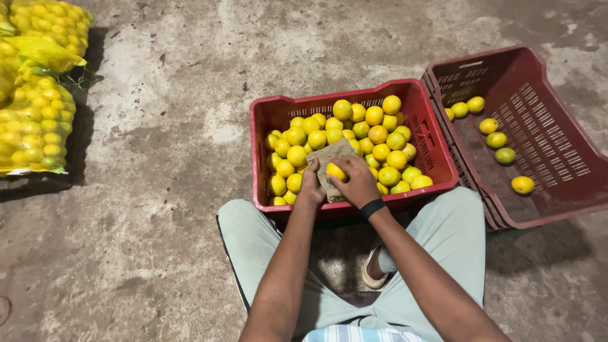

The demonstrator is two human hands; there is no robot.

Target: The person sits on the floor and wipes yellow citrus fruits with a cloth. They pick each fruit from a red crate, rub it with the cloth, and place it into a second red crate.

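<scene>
A red plastic crate [263, 120] full of yellow citrus fruits [380, 136] stands on the floor between my knees. Over its near edge, my left hand [310, 187] grips a brown cloth [334, 152] that lies on the fruit. My right hand [356, 182] holds one yellow fruit [335, 171] against that cloth. A black band [372, 208] circles my right wrist. To the right, a second, darker red crate [544, 120] sits tilted and holds several yellow fruits [496, 139] scattered on its bottom.
Yellow mesh sacks [35, 120] packed with the same fruit lie at the left edge, more of them at the top left. The floor [164, 209] is rough stained concrete. My legs in pale trousers [253, 240] flank the near crate, with a sandalled foot [373, 272] between them.
</scene>
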